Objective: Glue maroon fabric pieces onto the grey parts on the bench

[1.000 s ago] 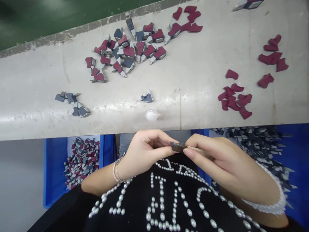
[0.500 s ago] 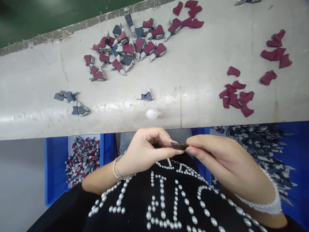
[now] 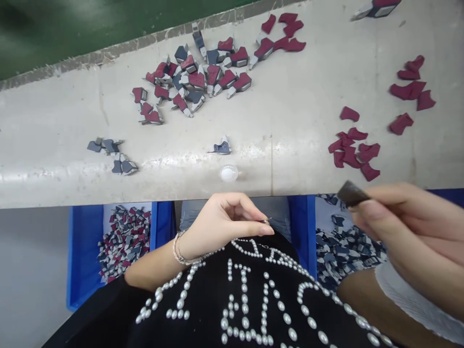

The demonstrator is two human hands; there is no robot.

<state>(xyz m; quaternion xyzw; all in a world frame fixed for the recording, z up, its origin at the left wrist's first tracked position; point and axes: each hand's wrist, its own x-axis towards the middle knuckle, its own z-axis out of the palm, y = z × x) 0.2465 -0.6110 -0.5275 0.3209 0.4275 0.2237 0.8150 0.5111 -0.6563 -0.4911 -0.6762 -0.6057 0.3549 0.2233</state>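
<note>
My left hand (image 3: 232,220), in front of my chest, pinches a small thin metallic piece (image 3: 266,221) between thumb and fingertips; most of it is hidden. To the right, my right hand (image 3: 409,227) is closed on a dark grey flat piece (image 3: 351,193), held near the table's front edge and slightly blurred. Its exact kind I cannot make out. Straight ahead on the table lies one grey-blue part (image 3: 221,146) with a hollow face. Just in front of it stands a small clear round dish with a white middle (image 3: 228,173).
Maroon and grey assembled parts (image 3: 195,79) are heaped at the back of the table (image 3: 297,111). Loose maroon pieces (image 3: 350,150) lie on the right, several grey-blue parts (image 3: 123,165) on the left. Below the edge are blue bins (image 3: 85,256) of parts on both sides.
My hands have come apart. The right hand has moved right and up with the dark flat piece, while the left stays in place. The view has shifted slightly.
</note>
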